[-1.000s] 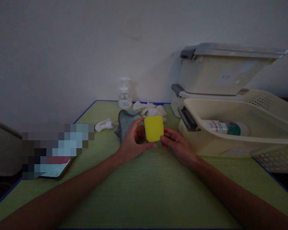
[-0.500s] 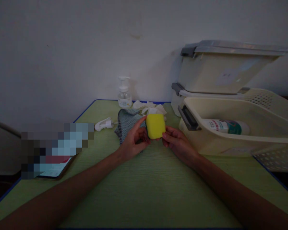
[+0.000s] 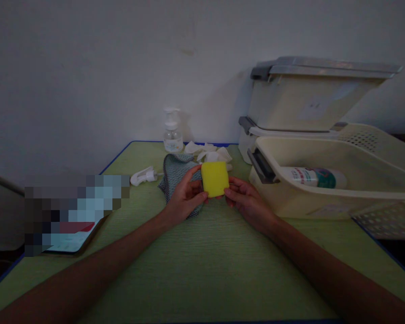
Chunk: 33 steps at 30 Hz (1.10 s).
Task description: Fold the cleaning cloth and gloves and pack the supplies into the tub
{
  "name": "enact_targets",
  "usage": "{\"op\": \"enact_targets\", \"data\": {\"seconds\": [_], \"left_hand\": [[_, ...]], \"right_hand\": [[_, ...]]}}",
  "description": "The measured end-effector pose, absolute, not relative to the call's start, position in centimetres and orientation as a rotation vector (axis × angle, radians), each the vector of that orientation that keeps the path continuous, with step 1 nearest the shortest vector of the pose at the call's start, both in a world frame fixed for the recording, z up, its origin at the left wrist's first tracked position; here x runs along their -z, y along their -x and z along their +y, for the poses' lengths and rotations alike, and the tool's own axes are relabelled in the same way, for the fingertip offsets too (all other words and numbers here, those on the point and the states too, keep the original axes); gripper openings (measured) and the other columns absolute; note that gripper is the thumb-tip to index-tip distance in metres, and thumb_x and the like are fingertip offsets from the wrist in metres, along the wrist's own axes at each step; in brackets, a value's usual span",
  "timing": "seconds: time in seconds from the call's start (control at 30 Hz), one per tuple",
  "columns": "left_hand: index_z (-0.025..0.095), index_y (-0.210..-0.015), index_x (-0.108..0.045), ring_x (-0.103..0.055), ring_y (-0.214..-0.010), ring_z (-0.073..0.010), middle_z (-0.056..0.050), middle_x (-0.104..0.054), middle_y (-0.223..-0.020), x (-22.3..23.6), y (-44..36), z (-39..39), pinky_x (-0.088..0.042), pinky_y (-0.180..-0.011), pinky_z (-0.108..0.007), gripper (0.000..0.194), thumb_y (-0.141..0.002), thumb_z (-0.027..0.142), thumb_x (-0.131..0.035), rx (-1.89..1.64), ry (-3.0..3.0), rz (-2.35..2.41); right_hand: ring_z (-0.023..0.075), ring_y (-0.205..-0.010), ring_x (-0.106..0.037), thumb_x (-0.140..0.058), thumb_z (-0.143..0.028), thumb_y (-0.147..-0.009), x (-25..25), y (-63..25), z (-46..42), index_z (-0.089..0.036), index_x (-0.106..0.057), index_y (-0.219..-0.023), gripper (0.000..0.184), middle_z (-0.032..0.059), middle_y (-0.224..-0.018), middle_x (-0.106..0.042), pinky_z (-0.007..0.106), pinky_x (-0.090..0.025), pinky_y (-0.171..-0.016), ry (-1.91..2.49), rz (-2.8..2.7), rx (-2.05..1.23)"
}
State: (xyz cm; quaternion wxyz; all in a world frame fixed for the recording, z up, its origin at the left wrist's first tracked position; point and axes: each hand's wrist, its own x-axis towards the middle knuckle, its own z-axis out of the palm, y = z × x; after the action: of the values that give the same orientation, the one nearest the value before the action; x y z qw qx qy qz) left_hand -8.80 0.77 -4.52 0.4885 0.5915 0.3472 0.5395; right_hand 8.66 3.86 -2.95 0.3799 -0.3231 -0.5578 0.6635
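Note:
A yellow sponge (image 3: 215, 178), squarish with rounded corners, is held up between both hands above the table. My left hand (image 3: 186, 195) grips its left edge, thumb at the lower corner and a finger along the upper side. Fingers of my right hand (image 3: 245, 196) pinch its lower right corner. Behind my left hand lies a crumpled grey-blue cloth (image 3: 177, 173) with a dark checked edge, partly covered by that hand. White crumpled pieces (image 3: 209, 152), perhaps tissue or gloves, lie just beyond the sponge.
A clear pump bottle (image 3: 173, 135) stands by the wall; a white spray nozzle (image 3: 144, 176) lies left of the cloth. On the right, an open cream bin (image 3: 300, 204) holds a white bottle (image 3: 312, 177), with lidded boxes (image 3: 290, 103) stacked behind. A tablet-like device (image 3: 70, 243) is at left.
My left thumb has come onto the sponge's lower left corner, and the sponge now faces me more squarely. The whole view has shifted slightly.

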Motion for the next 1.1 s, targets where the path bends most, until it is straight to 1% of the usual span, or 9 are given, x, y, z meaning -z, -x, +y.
{"op": "enact_targets", "data": {"seconds": [0.13, 0.3, 0.47, 0.57, 0.67, 0.77, 0.9, 1.0, 1.1], "left_hand": [[0.024, -0.136, -0.023, -0.061, -0.066, -0.0175, -0.003, -0.060, -0.080, 4.76, 8.68, 0.65, -0.048, -0.062, -0.032, 0.082, -0.065, 0.024, -0.066, -1.318, -1.454, 0.823], [0.024, -0.132, -0.028, -0.063, -0.071, -0.0189, -0.003, -0.062, -0.079, 4.56, 8.28, 0.60, -0.048, -0.061, -0.031, 0.074, -0.068, 0.023, -0.063, -1.370, -1.419, 0.842], [0.024, -0.134, -0.026, -0.060, -0.061, -0.0154, -0.001, -0.059, -0.075, 4.83, 8.61, 0.91, -0.046, -0.058, -0.030, 0.076, -0.066, 0.016, -0.057, -1.322, -1.446, 0.817], [0.023, -0.135, -0.024, -0.061, -0.065, -0.0174, -0.003, -0.060, -0.078, 4.87, 8.67, 0.84, -0.045, -0.059, -0.031, 0.080, -0.063, 0.017, -0.059, -1.316, -1.452, 0.798], [0.023, -0.134, -0.023, -0.062, -0.071, -0.0193, -0.004, -0.061, -0.081, 4.77, 8.50, 0.71, -0.044, -0.060, -0.030, 0.077, -0.068, 0.022, -0.062, -1.335, -1.404, 0.798], [0.023, -0.132, -0.024, -0.060, -0.067, -0.0158, -0.001, -0.059, -0.077, 4.84, 8.52, 0.78, -0.044, -0.060, -0.028, 0.073, -0.069, 0.017, -0.061, -1.332, -1.354, 0.784], [0.022, -0.132, -0.024, -0.058, -0.063, -0.0131, 0.001, -0.058, -0.075, 4.95, 8.74, 0.83, -0.042, -0.061, -0.026, 0.078, -0.064, 0.008, -0.061, -1.314, -1.347, 0.718], [0.022, -0.132, -0.024, -0.061, -0.070, -0.0151, -0.002, -0.061, -0.081, 4.73, 8.59, 0.63, -0.042, -0.063, -0.026, 0.078, -0.067, 0.012, -0.064, -1.324, -1.318, 0.714], [0.021, -0.132, -0.024, -0.060, -0.069, -0.0148, -0.002, -0.061, -0.078, 4.54, 8.41, 0.58, -0.043, -0.062, -0.026, 0.075, -0.069, 0.014, -0.064, -1.335, -1.296, 0.748]], "right_hand": [[0.0082, -0.053, -0.038, -0.068, -0.030, -0.062, 2.82, -8.77, 3.78, -0.018, -0.056, -0.098, 0.039, -0.0022, -0.067, -0.054, 0.024, -0.027, -0.050, 0.840, -1.374, -1.709], [0.0086, -0.054, -0.040, -0.068, -0.029, -0.061, 2.71, -8.68, 3.67, -0.017, -0.056, -0.099, 0.041, -0.0026, -0.065, -0.055, 0.024, -0.027, -0.050, 0.819, -1.373, -1.719], [0.0090, -0.055, -0.041, -0.068, -0.027, -0.063, 2.53, -8.66, 3.54, -0.018, -0.058, -0.094, 0.034, -0.0020, -0.066, -0.056, 0.024, -0.028, -0.051, 0.824, -1.367, -1.720], [0.0084, -0.053, -0.040, -0.068, -0.026, -0.062, 2.48, -8.65, 3.57, -0.018, -0.058, -0.094, 0.035, -0.0027, -0.064, -0.055, 0.024, -0.027, -0.051, 0.833, -1.342, -1.720], [0.0079, -0.053, -0.039, -0.070, -0.026, -0.060, 2.51, -8.62, 3.63, -0.017, -0.058, -0.092, 0.036, -0.0029, -0.063, -0.056, 0.024, -0.027, -0.050, 0.833, -1.324, -1.725], [0.0077, -0.053, -0.039, -0.071, -0.027, -0.059, 2.54, -8.62, 3.63, -0.017, -0.059, -0.090, 0.034, -0.0032, -0.062, -0.055, 0.024, -0.026, -0.050, 0.821, -1.322, -1.726], [0.0073, -0.051, -0.038, -0.072, -0.028, -0.060, 2.50, -8.67, 3.57, -0.017, -0.060, -0.090, 0.034, -0.0039, -0.060, -0.055, 0.024, -0.025, -0.049, 0.818, -1.315, -1.728], [0.0075, -0.052, -0.039, -0.072, -0.027, -0.059, 2.46, -8.67, 3.54, -0.018, -0.060, -0.089, 0.034, -0.0033, -0.061, -0.056, 0.024, -0.025, -0.050, 0.814, -1.309, -1.728], [0.0075, -0.052, -0.040, -0.072, -0.027, -0.058, 2.43, -8.67, 3.54, -0.017, -0.060, -0.091, 0.036, -0.0026, -0.063, -0.059, 0.024, -0.026, -0.050, 0.817, -1.299, -1.735]]}}
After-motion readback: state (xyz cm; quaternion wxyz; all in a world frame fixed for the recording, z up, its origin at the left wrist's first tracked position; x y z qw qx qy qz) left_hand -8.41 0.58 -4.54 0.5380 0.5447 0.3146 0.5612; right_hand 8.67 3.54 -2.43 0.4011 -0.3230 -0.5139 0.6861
